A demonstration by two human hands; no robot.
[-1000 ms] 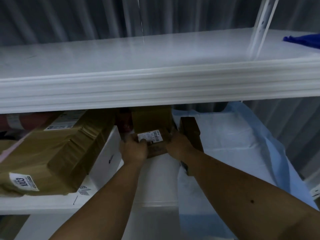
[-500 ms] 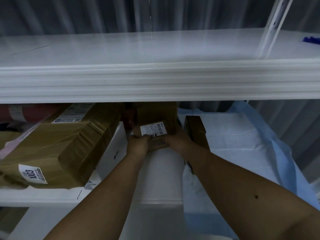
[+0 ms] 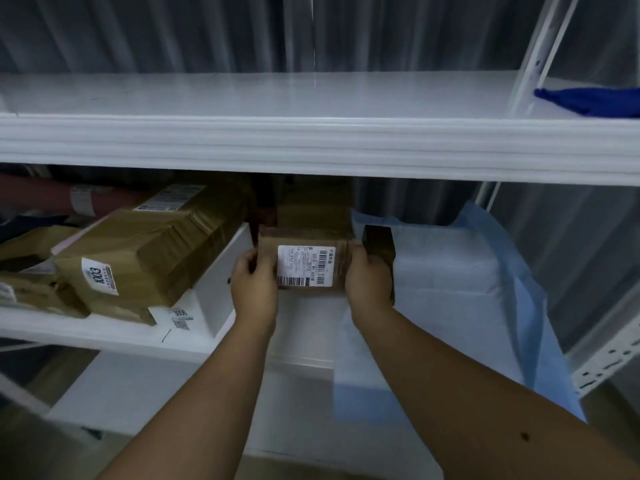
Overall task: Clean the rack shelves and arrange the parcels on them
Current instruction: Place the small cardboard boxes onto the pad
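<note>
The fingers of the left hand (image 3: 254,287) curl round the left end of a small brown labelled parcel (image 3: 304,263), and those of the right hand (image 3: 369,284) wrap its right end, so the box is held between the two hands, label facing the camera. Its long axis runs left to right, straight across between the palms, and both hands are equally near it.

Taking this parcel as the landmark: it sits at the front of the lower shelf (image 3: 104,332), under the upper shelf (image 3: 311,143). Directly behind it stands another brown carton (image 3: 311,209); just to its right, close to the right hand, a small dark box (image 3: 379,242) stands upright. Further right lies a blue-and-white padded sheet (image 3: 450,271). To its left a large taped parcel (image 3: 149,251) marked "X003" rests tilted on a white box (image 3: 218,282). Well above and to the right, a blue cloth (image 3: 592,100) lies on the upper shelf.

Whether the parcel rests on the white surface below it or is lifted clear, I cannot tell. Judging by the bare upper shelf, the parcel probably goes up there.
</note>
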